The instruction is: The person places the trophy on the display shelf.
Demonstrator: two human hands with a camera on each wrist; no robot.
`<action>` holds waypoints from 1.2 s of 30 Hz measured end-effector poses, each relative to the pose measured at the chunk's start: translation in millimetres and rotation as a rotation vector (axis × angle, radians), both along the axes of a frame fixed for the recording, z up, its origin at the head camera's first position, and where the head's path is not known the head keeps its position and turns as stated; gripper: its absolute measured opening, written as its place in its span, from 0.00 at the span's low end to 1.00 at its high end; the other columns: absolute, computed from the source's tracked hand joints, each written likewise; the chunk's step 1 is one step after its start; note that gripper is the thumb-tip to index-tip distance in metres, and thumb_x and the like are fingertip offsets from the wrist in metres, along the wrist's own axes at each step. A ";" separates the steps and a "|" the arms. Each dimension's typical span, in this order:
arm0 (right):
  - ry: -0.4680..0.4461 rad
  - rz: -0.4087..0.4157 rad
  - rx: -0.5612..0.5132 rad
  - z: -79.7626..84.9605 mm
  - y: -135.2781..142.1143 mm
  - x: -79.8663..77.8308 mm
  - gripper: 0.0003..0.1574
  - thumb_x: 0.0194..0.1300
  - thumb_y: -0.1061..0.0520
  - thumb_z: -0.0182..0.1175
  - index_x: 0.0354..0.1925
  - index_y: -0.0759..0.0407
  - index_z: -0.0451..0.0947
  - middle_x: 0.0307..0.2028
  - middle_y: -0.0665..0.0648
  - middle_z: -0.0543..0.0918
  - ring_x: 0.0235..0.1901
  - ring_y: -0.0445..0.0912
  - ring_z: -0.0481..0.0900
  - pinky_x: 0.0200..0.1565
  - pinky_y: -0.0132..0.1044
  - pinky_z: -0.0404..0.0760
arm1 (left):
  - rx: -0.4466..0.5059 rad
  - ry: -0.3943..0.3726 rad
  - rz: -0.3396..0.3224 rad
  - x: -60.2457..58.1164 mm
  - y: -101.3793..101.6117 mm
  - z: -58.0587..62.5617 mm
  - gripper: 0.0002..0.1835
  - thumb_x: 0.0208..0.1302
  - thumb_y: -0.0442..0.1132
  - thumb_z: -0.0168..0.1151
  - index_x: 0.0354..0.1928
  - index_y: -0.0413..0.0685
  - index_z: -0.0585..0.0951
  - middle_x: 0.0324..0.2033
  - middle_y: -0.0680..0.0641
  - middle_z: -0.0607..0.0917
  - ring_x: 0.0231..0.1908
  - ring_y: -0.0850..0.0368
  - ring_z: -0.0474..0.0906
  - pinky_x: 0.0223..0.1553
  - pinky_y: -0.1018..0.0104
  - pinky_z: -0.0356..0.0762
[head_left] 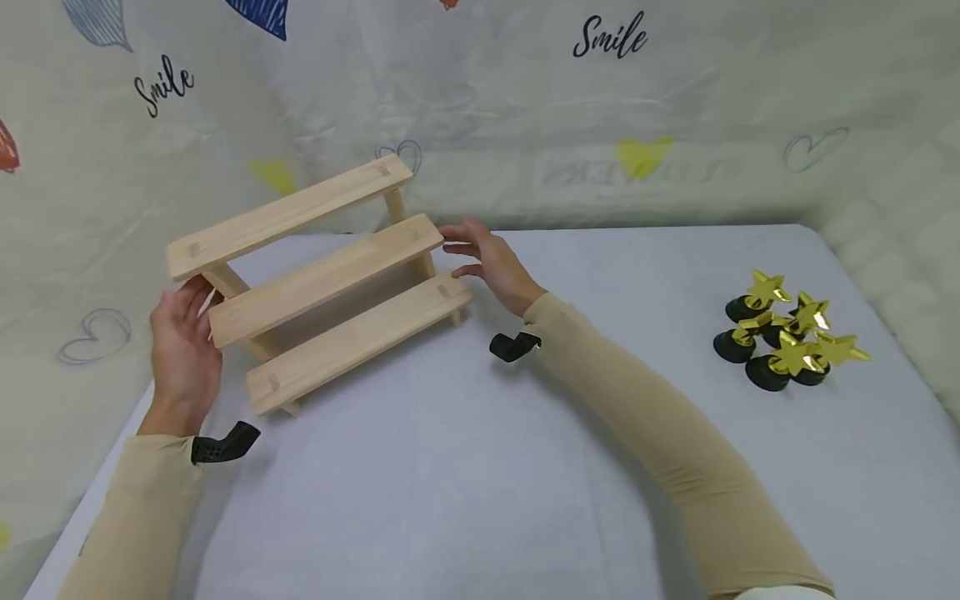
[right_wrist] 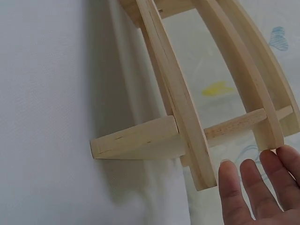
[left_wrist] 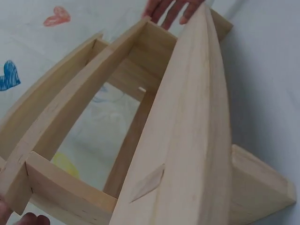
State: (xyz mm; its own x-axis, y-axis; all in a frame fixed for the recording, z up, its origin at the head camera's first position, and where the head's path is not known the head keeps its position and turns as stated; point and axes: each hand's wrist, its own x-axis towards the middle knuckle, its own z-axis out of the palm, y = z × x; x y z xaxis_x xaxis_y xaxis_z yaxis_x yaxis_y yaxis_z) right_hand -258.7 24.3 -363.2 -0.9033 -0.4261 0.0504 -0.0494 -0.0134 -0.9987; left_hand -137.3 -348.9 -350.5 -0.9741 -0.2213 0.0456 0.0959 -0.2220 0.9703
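A pale wooden three-tier shelf [head_left: 326, 279] stands at a slant on the left of the white table. My left hand [head_left: 183, 354] grips its left side under the end of the top board, with some fingers hidden behind the wood. Only fingertips of that hand show at the lower left corner of the left wrist view. Toward the other end, my right hand [head_left: 495, 262] has its fingers extended, and fingertips [right_wrist: 269, 157] touch the right end of the middle board. The step boards [left_wrist: 183, 117] look solid, with side supports joining them.
Several gold star trophies [head_left: 795, 354] with black round bases stand grouped on the right of the white table [head_left: 480, 467]. A pale cloth [head_left: 495, 108] printed with hearts and "Smile" hangs behind. Black wrist devices [head_left: 225, 443] sit at both cuffs.
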 end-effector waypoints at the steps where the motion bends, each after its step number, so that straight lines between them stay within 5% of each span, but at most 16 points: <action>1: 0.002 -0.001 -0.001 0.2 0.4 -1.6 0.44 0.81 0.30 0.31 0.72 0.57 0.70 0.71 0.55 0.74 0.74 0.53 0.70 0.65 0.50 0.78 | 0.004 -0.013 0.013 1.6 0.1 1.5 0.35 0.80 0.61 0.29 0.81 0.53 0.52 0.81 0.54 0.54 0.81 0.58 0.47 0.80 0.71 0.46; 7: -0.001 -0.003 -0.023 3.0 -1.6 -12.1 0.46 0.81 0.28 0.31 0.75 0.59 0.66 0.73 0.53 0.71 0.72 0.48 0.72 0.65 0.49 0.77 | 0.036 -0.029 0.109 21.4 1.6 3.8 0.27 0.82 0.59 0.33 0.70 0.52 0.65 0.67 0.55 0.70 0.66 0.61 0.64 0.68 0.73 0.60; 15: -0.009 -0.013 -0.062 5.4 -5.2 -17.0 0.45 0.81 0.31 0.33 0.75 0.62 0.65 0.73 0.57 0.71 0.72 0.50 0.71 0.68 0.51 0.75 | 0.126 -0.003 0.055 43.1 -0.5 -0.7 0.29 0.81 0.58 0.35 0.70 0.47 0.69 0.68 0.48 0.70 0.69 0.58 0.66 0.73 0.73 0.62; 21: -0.003 -0.005 -0.066 4.1 -7.3 -15.7 0.45 0.81 0.31 0.33 0.75 0.62 0.65 0.74 0.57 0.71 0.73 0.49 0.70 0.69 0.51 0.74 | 0.058 -0.020 0.082 43.5 -1.8 -0.2 0.36 0.79 0.61 0.32 0.75 0.45 0.65 0.70 0.48 0.69 0.72 0.56 0.64 0.79 0.70 0.56; 29: -0.001 -0.046 -0.094 0.7 6.3 -12.8 0.46 0.82 0.32 0.33 0.75 0.63 0.66 0.74 0.57 0.72 0.75 0.46 0.69 0.73 0.46 0.72 | 0.204 0.002 0.019 33.0 -4.4 -1.6 0.35 0.79 0.61 0.38 0.71 0.43 0.72 0.68 0.47 0.74 0.73 0.52 0.64 0.79 0.69 0.55; 36: -0.002 -0.051 -0.125 -1.3 17.9 -10.0 0.45 0.83 0.33 0.34 0.75 0.66 0.65 0.75 0.61 0.71 0.76 0.49 0.69 0.75 0.40 0.69 | 0.150 -0.005 0.054 23.1 5.1 -3.1 0.37 0.78 0.63 0.35 0.72 0.45 0.72 0.70 0.46 0.72 0.73 0.53 0.65 0.79 0.70 0.56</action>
